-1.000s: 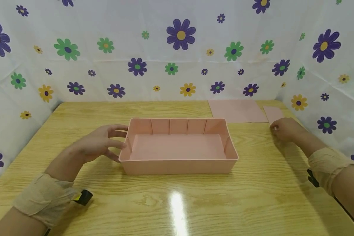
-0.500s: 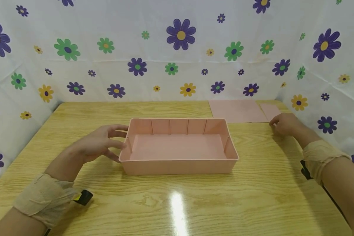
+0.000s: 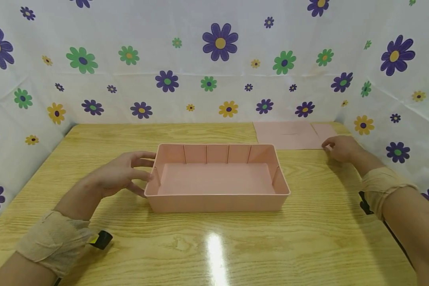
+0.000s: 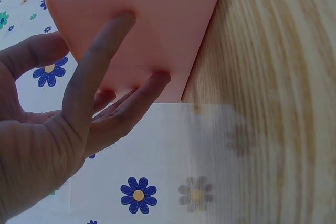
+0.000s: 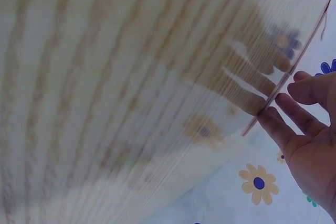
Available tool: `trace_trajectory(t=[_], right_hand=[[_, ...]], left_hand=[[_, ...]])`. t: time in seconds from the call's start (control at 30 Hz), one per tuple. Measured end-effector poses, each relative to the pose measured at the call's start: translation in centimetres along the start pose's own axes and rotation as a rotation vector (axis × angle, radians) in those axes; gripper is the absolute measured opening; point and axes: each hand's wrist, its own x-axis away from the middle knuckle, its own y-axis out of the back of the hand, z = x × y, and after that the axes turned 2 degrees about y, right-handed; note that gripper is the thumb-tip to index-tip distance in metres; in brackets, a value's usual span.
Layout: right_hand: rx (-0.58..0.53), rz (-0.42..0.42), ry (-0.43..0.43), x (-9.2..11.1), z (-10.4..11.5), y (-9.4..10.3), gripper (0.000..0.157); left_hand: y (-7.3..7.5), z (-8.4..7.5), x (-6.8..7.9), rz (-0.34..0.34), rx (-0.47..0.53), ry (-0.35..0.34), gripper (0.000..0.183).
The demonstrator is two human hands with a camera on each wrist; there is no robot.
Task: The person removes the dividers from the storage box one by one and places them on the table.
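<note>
A long pink plastic box [image 3: 214, 203], open at the top, stands on the wooden table. My left hand [image 3: 118, 174] lies against its left end with spread fingers; the left wrist view shows several fingertips touching the smooth end wall [image 4: 157, 24]. At the back right, my right hand [image 3: 343, 149] touches the near edge of a small flat pink panel [image 3: 325, 130] with its fingertips. That panel lies right up against larger flat pink panels [image 3: 275, 137]. Edge-on in the right wrist view, the pink sheets look like a thin strip [image 5: 281, 83] on the table by the fingertips.
White cloth with printed flowers [image 3: 219, 43] rises behind the table and along both sides. Thin ribs line the box's inner far wall [image 3: 218, 153]. The wooden tabletop [image 3: 164, 254] is glossy, with a bright reflection near the front.
My right hand has slid left and slightly away from me, and the small pink panel has moved left against the larger ones. My left hand and the box stay as they were.
</note>
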Motion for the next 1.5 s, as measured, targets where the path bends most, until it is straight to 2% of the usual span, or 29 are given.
trace_trajectory(t=[0.2, 0.7, 0.83, 0.93, 1.0, 1.07, 1.2, 1.27, 1.33, 1.5], right_hand=[[-0.009, 0.027, -0.02, -0.1, 0.4, 0.1, 0.032], [0.027, 0.034, 0.014, -0.4, 0.4, 0.3, 0.033], [-0.009, 0.0, 0.046, -0.1, 1.2, 0.7, 0.032], [-0.1, -0.047, 0.07, 0.4, 3.3, 1.2, 0.033], [-0.254, -0.033, 0.082, 1.0, 5.4, 1.5, 0.036], [-0.48, 0.038, 0.077, 1.7, 7.9, 1.8, 0.045], [-0.901, 0.289, 0.022, 3.1, 11.9, 2.2, 0.062], [-1.0, 0.393, 0.005, 3.7, 13.0, 2.0, 0.063], [-1.059, 0.454, 0.02, 4.2, 13.9, 1.6, 0.06], [-1.125, 0.46, 0.103, 4.5, 15.4, 0.7, 0.056]], left_hand=[[0.0, 0.0, 0.0, 0.001, -0.002, -0.001, 0.078], [-0.2, -0.3, 0.0, -0.001, -0.011, 0.001, 0.076], [-0.2, -0.2, -0.1, -0.009, -0.01, -0.002, 0.076], [-0.2, -0.1, -0.1, -0.017, 0.0, 0.003, 0.075], [-0.1, -0.1, -0.1, -0.017, 0.003, 0.002, 0.075], [-0.1, 0.0, 0.1, -0.015, 0.002, -0.001, 0.075], [-0.1, -0.1, 0.2, -0.014, 0.001, -0.012, 0.074], [-0.2, -0.2, 0.2, -0.013, 0.0, -0.013, 0.074], [-0.3, -0.3, 0.1, -0.01, -0.002, -0.009, 0.074], [0.1, -0.3, 0.4, -0.03, -0.035, 0.014, 0.074]])
